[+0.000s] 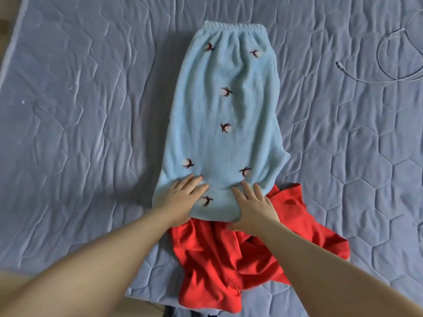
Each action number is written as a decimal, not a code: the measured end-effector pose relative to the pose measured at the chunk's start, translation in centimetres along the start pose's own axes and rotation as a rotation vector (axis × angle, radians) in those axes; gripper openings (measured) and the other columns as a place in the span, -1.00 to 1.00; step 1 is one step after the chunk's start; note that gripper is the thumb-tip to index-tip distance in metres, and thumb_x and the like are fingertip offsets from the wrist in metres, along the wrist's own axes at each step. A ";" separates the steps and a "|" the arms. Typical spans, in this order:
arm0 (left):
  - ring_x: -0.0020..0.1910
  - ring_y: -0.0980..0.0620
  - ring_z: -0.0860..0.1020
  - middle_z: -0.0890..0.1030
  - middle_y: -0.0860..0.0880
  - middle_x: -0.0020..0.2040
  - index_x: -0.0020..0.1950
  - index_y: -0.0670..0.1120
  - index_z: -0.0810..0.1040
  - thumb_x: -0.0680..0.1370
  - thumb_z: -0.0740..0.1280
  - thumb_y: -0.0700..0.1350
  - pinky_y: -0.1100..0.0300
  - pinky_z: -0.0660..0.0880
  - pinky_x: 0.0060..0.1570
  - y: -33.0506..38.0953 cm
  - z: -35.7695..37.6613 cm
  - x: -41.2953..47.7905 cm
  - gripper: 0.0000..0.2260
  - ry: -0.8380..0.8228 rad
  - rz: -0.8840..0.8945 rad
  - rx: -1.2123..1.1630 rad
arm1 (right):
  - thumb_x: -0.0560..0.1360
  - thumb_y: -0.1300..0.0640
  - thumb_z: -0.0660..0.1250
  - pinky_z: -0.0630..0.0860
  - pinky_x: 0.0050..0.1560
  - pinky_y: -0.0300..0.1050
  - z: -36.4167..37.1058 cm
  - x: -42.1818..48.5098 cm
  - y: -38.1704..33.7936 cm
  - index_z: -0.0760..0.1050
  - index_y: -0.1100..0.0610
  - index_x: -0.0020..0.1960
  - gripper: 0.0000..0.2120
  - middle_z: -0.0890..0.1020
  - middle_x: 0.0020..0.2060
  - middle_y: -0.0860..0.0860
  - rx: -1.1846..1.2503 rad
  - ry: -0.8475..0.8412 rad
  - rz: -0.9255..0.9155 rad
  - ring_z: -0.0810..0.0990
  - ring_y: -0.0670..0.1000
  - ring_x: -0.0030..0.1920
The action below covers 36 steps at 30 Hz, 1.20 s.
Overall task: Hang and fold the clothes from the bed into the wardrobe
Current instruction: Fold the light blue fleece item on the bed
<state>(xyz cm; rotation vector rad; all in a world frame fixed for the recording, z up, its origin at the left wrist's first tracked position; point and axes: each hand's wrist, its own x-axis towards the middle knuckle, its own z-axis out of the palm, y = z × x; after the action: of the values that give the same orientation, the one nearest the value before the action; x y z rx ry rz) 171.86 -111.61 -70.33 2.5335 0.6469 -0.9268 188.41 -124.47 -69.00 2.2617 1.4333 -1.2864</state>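
Head view, looking down on a bed (80, 110) with a quilted blue-grey cover. A pale blue fleece garment (226, 110), dotted with small dark red motifs, lies lengthwise down the middle, its gathered elastic waistband (233, 26) at the far end. Its near end overlaps a crumpled red garment (224, 259), which spreads toward the person.

Both hands lie on the near end of the blue garment with fingers straight and spread, gripping nothing. The left hand (183, 197) presses flat near the left edge. The right hand (254, 209) presses near the right, its thumb at the hem.

The likely trouble is the overlap. If the near end is lifted for a fold, the red cloth underneath may catch and drag along, or its lumps may leave the fold uneven. The fleece looks soft and thick, so it may slide on the cover and skew if one hand pushes harder than the other. Creases running down from the waistband could get pressed in. A thin cable (389, 65) lies well apart at the upper right and seems no hazard.
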 end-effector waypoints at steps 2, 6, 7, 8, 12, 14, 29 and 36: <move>0.52 -0.01 -0.14 -0.14 0.03 0.54 0.53 0.02 -0.07 0.50 0.20 -0.30 0.11 -0.06 0.48 -0.2 -0.1 0.1 -0.30 0.015 0.014 -0.029 | 0.40 -0.11 0.36 0.12 0.43 0.01 0.0 0.2 -0.1 -0.02 -0.05 0.51 -0.18 -0.06 0.52 -0.03 -0.001 0.038 -0.003 -0.11 0.14 0.51; 0.51 0.05 0.01 -0.01 0.04 0.54 0.52 0.01 0.07 0.52 0.21 -0.29 0.22 0.07 0.41 -0.6 -1.2 -0.4 -0.37 0.009 0.019 -0.157 | 0.51 0.16 0.18 0.18 0.38 -0.01 -0.6 -0.3 -0.3 0.16 -0.05 0.46 -0.45 0.09 0.50 -0.05 0.041 0.087 0.006 -0.01 0.09 0.50; 0.50 0.05 0.09 0.07 0.04 0.53 0.51 0.01 0.13 0.53 0.22 -0.26 0.25 0.11 0.38 -0.7 -1.7 -0.5 -0.41 0.010 0.005 -0.202 | 0.51 0.19 0.16 0.19 0.36 -0.02 -0.9 -0.5 -0.4 0.22 -0.05 0.43 -0.49 0.16 0.48 -0.06 0.060 0.102 0.012 0.05 0.07 0.48; 0.46 0.05 0.19 0.18 0.03 0.51 0.49 0.01 0.20 0.53 0.24 -0.23 0.26 0.17 0.34 -0.7 -2.3 -0.7 -0.46 0.014 -0.006 -0.241 | 0.51 0.21 0.15 0.20 0.34 -0.05 -1.3 -0.8 -0.4 0.28 -0.04 0.40 -0.52 0.24 0.44 -0.07 0.077 0.123 0.015 0.12 0.06 0.46; 0.14 -0.08 0.51 0.58 -0.07 0.15 0.26 0.00 0.49 0.51 0.24 -0.21 0.16 0.40 0.01 -0.6 -5.0 -2.2 -0.67 0.029 -0.078 -0.248 | 0.50 0.20 0.13 0.25 0.24 -0.06 -2.7 -2.4 -0.7 0.42 -0.04 0.28 -0.62 0.49 0.23 -0.03 0.081 0.188 0.049 0.38 0.04 0.28; 0.05 -0.13 0.52 0.59 -0.11 0.01 0.12 -0.07 0.53 0.49 0.19 -0.24 0.15 0.37 -0.13 -0.1 -6.4 -3.3 -0.75 0.017 -0.102 -0.219 | 0.51 0.20 0.11 0.27 0.19 -0.05 -3.6 -3.7 -0.9 0.45 -0.02 0.23 -0.65 0.55 0.16 0.03 0.062 0.180 0.091 0.46 0.08 0.20; -0.12 0.03 0.45 0.55 -0.10 0.07 0.17 -0.12 0.53 0.50 0.32 -0.09 0.27 0.35 -0.35 7.0 -9.0 -17.5 -0.74 -0.604 -0.054 -0.265 | 0.50 0.20 0.12 0.42 -0.07 -0.14 -1.5 -21.1 -3.5 0.49 0.08 0.12 -0.74 0.58 0.03 0.12 0.148 -0.299 0.082 0.47 0.06 -0.07; -0.05 -0.06 0.48 0.57 -0.15 0.07 0.09 -0.17 0.52 0.51 0.26 -0.15 0.19 0.35 -0.17 6.6 -14.7 -17.1 -0.81 -0.350 -0.059 -0.107 | 0.53 0.08 0.17 0.40 0.16 -0.07 -5.3 -19.4 -3.7 0.47 0.05 0.24 -0.69 0.52 0.19 0.10 0.165 -0.103 0.144 0.46 0.15 0.21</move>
<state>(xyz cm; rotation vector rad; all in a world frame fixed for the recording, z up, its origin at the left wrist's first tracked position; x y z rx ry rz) 171.17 -115.00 -47.15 2.1936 0.6440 -1.2801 185.27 -132.41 -50.45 2.3130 1.1465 -1.5001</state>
